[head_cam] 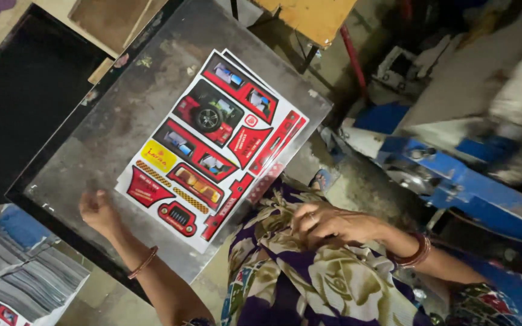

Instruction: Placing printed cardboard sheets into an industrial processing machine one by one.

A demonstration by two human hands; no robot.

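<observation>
Resting beside glossy printed sheets (212, 145), left hand (96, 208)

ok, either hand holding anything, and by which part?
Nothing held. Left hand rests loosely curled on the metal plate beside the printed sheets; right hand lies on the floral cloth.

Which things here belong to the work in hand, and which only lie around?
In hand: printed sheets stacked on the grey board; left hand beside them; right hand on the flowered cloth.
Lying around: blue machine, paper stacks, wooden table.
</observation>
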